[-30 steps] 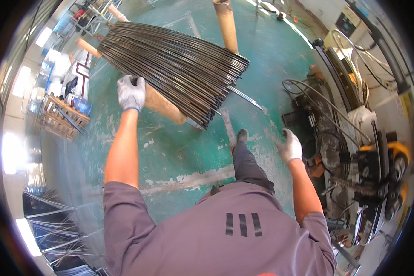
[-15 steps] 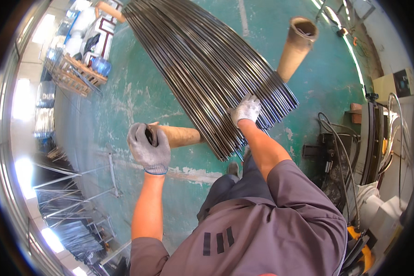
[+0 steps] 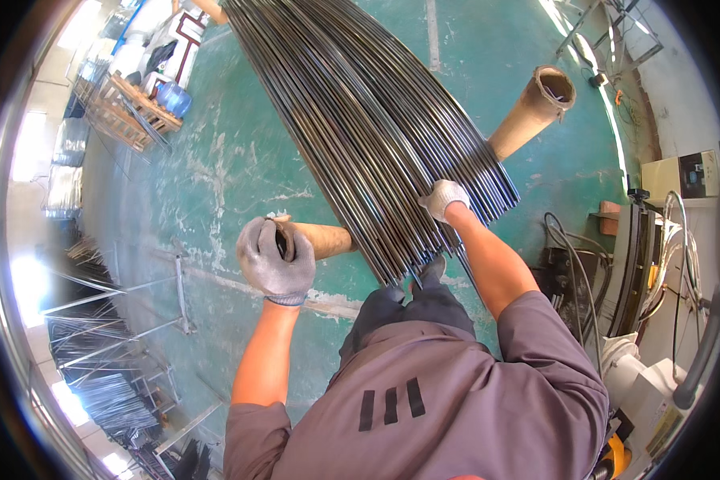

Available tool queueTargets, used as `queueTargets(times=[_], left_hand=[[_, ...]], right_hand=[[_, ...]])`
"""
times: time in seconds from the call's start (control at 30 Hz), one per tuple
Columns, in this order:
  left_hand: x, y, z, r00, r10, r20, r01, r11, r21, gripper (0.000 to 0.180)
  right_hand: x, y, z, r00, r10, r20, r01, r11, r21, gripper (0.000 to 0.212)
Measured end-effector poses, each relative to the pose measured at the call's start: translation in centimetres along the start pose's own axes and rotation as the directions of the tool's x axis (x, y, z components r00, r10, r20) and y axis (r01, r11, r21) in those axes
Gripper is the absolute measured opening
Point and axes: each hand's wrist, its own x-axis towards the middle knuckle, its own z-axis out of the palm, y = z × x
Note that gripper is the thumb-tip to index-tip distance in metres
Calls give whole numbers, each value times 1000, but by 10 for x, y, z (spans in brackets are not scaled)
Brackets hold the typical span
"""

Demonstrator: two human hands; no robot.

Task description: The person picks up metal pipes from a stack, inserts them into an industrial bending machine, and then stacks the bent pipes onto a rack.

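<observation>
A wide layer of long dark metal rods (image 3: 352, 120) lies side by side, its near ends just ahead of my legs. Beneath it runs a brown cardboard tube (image 3: 328, 240), whose open left end sticks out. My left hand (image 3: 276, 260), in a grey-coated glove, is wrapped round that end. My right hand (image 3: 446, 200), also gloved, is closed over the near part of the rods, its fingertips partly hidden. One or two rods jut past the others, below this hand toward my right leg.
Another upturned tube end (image 3: 548, 96) projects at the rods' right side. A wooden pallet (image 3: 140, 112) with a blue water jug (image 3: 174, 98) stands far left, above a metal rack (image 3: 120, 308). Cables (image 3: 576, 264) and machinery line the right side.
My right hand has shifted slightly right and nearer, its fingers now curled more tightly. Rod ends now protrude below it. The left hand keeps its hold on the tube; the whole view has shifted slightly.
</observation>
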Motion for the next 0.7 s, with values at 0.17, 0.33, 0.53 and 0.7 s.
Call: queueTargets(times=[0.17, 0.33, 0.53, 0.7], left_hand=[[6, 10, -10, 998, 17, -62, -17, 1000, -3, 28], [-9, 43, -27, 996, 85, 5, -84, 994, -66, 17], [-90, 94, 41, 825, 40, 564, 411, 644, -646, 30], [-114, 47, 177, 382, -37, 924, 884, -277, -377, 28]], right_hand=[[-11, 19, 1, 996, -5, 88, -18, 967, 254, 55], [-60, 34, 12, 989, 5, 146, -96, 772, 628, 38], [-190, 64, 51, 995, 102, -9, -100, 987, 130, 56], [-414, 100, 104, 894, 439, -87, -415, 887, 204, 46]])
